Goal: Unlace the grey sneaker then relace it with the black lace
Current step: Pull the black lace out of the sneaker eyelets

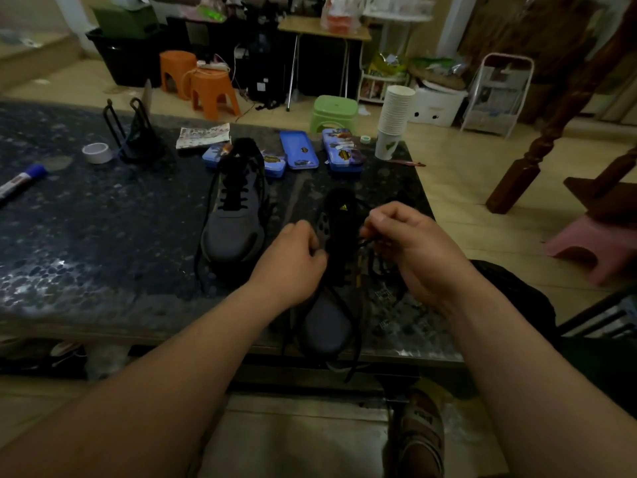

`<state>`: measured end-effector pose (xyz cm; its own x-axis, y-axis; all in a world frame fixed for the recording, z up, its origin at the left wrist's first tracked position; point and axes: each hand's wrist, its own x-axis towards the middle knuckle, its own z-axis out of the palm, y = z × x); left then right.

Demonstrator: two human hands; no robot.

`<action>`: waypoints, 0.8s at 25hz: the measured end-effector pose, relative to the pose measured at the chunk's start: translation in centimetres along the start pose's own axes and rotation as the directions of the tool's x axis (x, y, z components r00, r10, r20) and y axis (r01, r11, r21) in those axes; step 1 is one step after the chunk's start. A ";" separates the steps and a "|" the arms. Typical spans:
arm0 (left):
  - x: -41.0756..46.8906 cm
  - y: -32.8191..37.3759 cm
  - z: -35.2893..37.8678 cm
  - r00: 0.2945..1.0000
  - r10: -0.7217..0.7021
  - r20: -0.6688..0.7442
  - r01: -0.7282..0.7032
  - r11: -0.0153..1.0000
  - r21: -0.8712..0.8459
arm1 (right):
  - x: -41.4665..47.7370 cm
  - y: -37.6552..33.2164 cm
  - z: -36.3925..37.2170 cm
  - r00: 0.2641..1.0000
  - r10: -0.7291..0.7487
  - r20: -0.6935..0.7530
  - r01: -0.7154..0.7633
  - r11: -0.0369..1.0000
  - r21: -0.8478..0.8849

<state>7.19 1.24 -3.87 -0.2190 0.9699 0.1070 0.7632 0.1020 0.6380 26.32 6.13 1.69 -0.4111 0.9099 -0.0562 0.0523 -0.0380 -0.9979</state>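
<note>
Dark table [86, 236]: grey sneaker [325, 326] is set at near edge, toe toward the person, second sneaker [234, 215] further left. Black lace [356, 339] is pinched over eyelets by left hand [293, 263] and right hand [410, 246], fingers curled.

Grey sneaker [324, 326]: left hand [289, 267] and right hand [410, 250] are covering its eyelets, black lace [356, 339] vanishing beneath. Marker [22, 182] left of sneaker: edge is cutting it.
</note>
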 end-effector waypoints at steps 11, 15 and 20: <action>-1.6 -0.9 -1.0 0.939 -0.291 0.183 0.343 0.822 -0.454 | -2.0 -3.2 -0.3 0.992 0.129 0.014 -0.128 0.953 0.275; -2.1 0.2 -2.9 0.877 -0.268 -0.400 0.191 0.956 -0.221 | -2.0 -1.8 -0.4 0.949 0.313 -0.036 -0.312 0.920 -0.236; -3.5 2.1 0.3 0.997 -0.060 0.041 0.062 0.995 -0.072 | -3.2 -4.2 0.1 0.999 -0.034 0.031 0.028 0.985 0.170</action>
<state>9.76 -1.89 -3.17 -0.2387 0.9704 0.0372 0.7022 0.1460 0.6969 27.29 3.30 6.11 -0.4409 0.8972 -0.0235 -0.1150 -0.0824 -0.9899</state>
